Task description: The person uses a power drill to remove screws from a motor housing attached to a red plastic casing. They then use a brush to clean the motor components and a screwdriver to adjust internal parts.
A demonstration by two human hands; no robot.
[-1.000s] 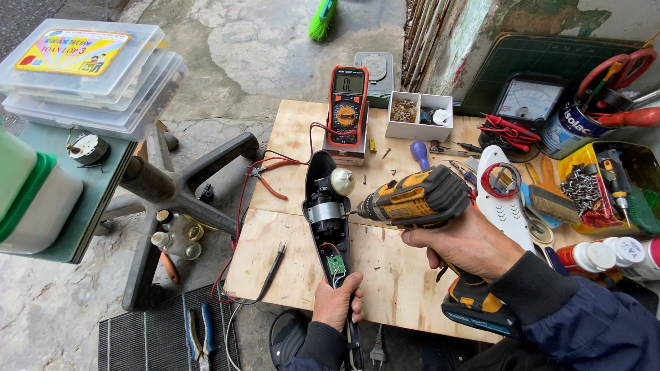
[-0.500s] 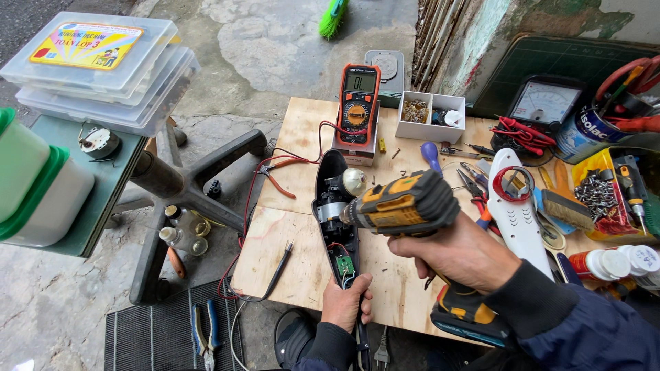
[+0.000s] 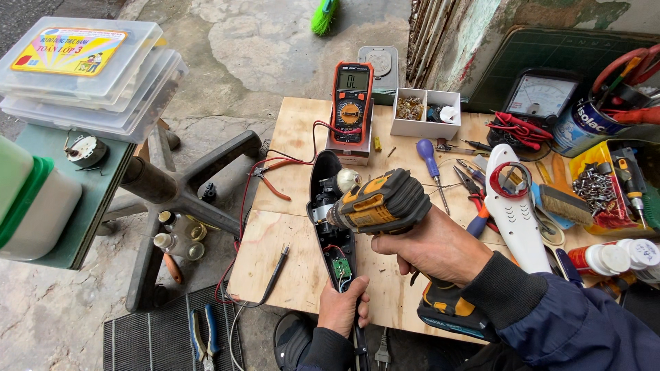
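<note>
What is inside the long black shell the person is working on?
Inside the black shell are a small motor, red wires and a green circuit board. The drill covers the middle.

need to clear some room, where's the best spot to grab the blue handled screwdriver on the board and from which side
Take the blue-handled screwdriver by its blue handle, the thick rounded end lying toward the white parts box. Come from above: the handle lies flat on the wooden board with bare wood around it, while the thin shaft runs toward the pliers.
</note>
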